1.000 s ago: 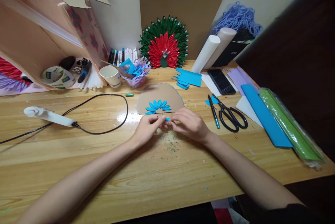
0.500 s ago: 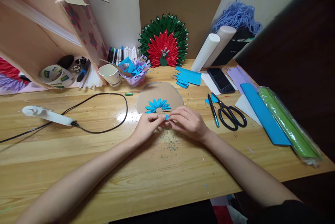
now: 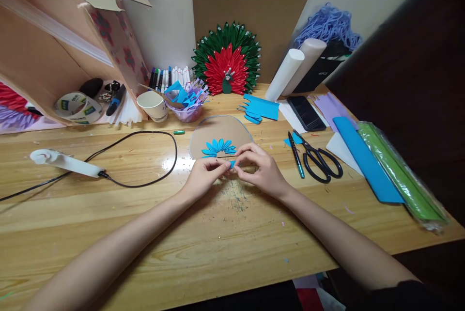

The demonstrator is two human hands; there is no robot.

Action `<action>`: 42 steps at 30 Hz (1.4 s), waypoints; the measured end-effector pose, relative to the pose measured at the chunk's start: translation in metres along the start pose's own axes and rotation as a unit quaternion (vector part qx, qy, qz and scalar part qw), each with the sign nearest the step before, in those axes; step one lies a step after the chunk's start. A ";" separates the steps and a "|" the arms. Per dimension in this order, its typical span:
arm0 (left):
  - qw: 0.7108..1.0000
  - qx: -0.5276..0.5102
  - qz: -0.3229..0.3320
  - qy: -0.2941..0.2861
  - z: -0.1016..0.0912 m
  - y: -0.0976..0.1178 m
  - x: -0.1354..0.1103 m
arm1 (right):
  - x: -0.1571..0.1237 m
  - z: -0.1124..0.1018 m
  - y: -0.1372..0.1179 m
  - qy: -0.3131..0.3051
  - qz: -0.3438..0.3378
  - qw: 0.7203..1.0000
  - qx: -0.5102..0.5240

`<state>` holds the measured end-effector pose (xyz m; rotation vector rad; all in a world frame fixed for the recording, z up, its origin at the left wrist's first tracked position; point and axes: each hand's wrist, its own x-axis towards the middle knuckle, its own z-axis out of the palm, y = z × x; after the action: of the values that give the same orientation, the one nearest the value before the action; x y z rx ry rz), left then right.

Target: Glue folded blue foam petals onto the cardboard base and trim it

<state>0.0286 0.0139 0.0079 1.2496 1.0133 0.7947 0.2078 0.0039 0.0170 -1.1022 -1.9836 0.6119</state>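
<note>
Fingertips of both hands meet at frame centre, clamped together on one small blue paper piece [image 3: 231,163]. Left hand [image 3: 204,178] and right hand [image 3: 262,171] rest low on the table [image 3: 218,253].

The piece sits just below the straight edge of one cardboard half-circle [image 3: 222,129], which carries one fan of blue petals [image 3: 219,147]; the petals are too small to count.

Right of the hands: one pen [image 3: 297,155], one pair of scissors [image 3: 321,161], one phone [image 3: 306,112], two white rolls [image 3: 288,74], one blue sheet [image 3: 366,158].

Left: one glue gun [image 3: 63,162] on a black cord.

Containers, above centre-left:
- One paper cup [image 3: 154,105], inside not visible.
- One clear bowl [image 3: 188,113] holding blue and purple paper bits.
- One open cardboard box [image 3: 47,54] at upper left holding tape rolls [image 3: 78,106], two as far as I can tell.
</note>
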 end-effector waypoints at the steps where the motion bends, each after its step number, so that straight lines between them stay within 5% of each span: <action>1: 1.000 0.001 0.002 -0.001 0.000 0.000 0.000 | 0.000 0.000 0.000 -0.004 0.002 1.000 0.008; 13: 0.992 0.101 0.077 0.012 0.001 -0.007 -0.005 | -0.001 0.001 -0.001 -0.037 0.079 0.995 0.056; 25: 0.982 0.139 0.123 0.026 0.004 -0.005 -0.007 | 0.001 -0.001 -0.006 -0.042 0.059 0.995 0.061; 42: 0.993 0.086 0.054 0.067 0.003 -0.006 -0.005 | -0.003 0.011 -0.002 -0.011 0.190 0.966 0.176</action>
<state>0.0292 0.0069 0.0033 1.4226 1.1508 0.8990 0.1993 0.0000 0.0106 -1.2562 -1.6033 1.1349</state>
